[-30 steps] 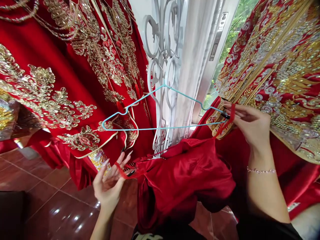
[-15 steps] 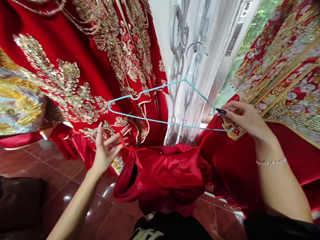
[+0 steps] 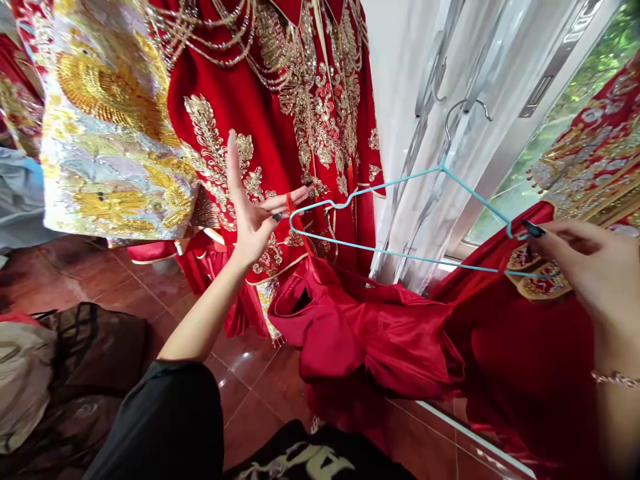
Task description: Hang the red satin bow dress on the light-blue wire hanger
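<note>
A light blue wire hanger (image 3: 400,220) hangs by its metal hook (image 3: 463,117) at a white ornate grille. A plain red satin garment (image 3: 380,333) droops below it. My left hand (image 3: 255,207) is raised at the hanger's left end, thumb and fingertip pinching a thin red loop (image 3: 291,202) of the garment, the other fingers stretched upward. My right hand (image 3: 585,267) pinches the hanger's right end together with the red fabric there.
Red gowns with gold embroidery (image 3: 280,120) hang at the left and centre, another (image 3: 595,160) at the right. White curtain (image 3: 430,100) and a window (image 3: 575,127) stand behind. Bags (image 3: 65,373) lie on the red tiled floor (image 3: 250,393) at the lower left.
My left hand rose with the red loop from below the hanger up to its left end. The view swung left, so the hanger and right hand sit further right.
</note>
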Demonstrator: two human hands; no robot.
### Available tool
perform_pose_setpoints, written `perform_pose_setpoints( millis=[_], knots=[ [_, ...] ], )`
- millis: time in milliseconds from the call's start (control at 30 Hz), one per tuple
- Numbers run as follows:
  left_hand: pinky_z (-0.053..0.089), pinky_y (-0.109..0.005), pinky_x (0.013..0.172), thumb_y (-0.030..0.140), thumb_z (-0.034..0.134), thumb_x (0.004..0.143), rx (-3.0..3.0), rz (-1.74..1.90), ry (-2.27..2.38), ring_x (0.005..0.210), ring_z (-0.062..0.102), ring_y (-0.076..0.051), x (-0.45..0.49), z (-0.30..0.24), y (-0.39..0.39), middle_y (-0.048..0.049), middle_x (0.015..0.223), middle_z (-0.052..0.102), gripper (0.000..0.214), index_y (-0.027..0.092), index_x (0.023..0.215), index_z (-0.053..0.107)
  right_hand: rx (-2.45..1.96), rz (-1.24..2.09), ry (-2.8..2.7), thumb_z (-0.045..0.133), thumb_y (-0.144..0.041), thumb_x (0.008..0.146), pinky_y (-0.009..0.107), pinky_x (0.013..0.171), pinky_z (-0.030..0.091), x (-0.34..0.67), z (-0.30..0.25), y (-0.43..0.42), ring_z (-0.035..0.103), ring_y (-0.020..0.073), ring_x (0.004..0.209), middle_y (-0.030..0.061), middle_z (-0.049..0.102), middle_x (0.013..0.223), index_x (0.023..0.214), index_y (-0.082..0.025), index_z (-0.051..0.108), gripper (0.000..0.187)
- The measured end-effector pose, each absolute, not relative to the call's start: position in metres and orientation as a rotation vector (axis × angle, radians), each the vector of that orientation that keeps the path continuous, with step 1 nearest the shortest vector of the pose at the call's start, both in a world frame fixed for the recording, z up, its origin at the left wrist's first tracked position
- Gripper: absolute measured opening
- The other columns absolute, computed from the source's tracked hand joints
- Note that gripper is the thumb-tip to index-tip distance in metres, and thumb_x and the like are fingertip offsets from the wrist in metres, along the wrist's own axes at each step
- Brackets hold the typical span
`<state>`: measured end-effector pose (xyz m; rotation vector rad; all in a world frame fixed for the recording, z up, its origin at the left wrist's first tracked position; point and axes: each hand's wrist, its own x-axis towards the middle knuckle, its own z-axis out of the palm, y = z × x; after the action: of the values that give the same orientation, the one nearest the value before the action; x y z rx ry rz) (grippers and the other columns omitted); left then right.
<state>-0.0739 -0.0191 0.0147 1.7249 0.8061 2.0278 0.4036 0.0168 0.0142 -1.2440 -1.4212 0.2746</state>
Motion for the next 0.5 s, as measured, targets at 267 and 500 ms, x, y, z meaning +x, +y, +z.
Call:
perform_pose_setpoints(
  millis=[267,500],
  knots=[
    [0.062,-0.041,0.085,0.037,0.083,0.068,1.81,1.994,0.789,0.101,0.074,-0.026,-0.069,0.042,-0.042,-0.0013,0.112,0.075,0.074,0.028,0.135,0.051,-1.125,0.242,-1.407,0.08,-0.05,0.062,0.028,0.055,0.038,0.403,0.004,0.021,0.05,0.0112,0.057,0.0036,0.061,0.065,0.078,-0.017,0.073,0.038],
    [0.06,-0.044,0.093,0.028,0.081,0.065,1.805,2.025,0.751,0.107,0.072,-0.027,-0.07,0.039,-0.043,0.002,0.163,0.03,0.095,0.033,0.149,0.037,-1.132,0.213,-1.435,0.076,-0.049,0.063,0.026,0.052,0.037,0.4,0.0,0.025,0.049,0.0111,0.054,0.002,0.06,0.061,0.077,-0.016,0.071,0.037]
  ],
)
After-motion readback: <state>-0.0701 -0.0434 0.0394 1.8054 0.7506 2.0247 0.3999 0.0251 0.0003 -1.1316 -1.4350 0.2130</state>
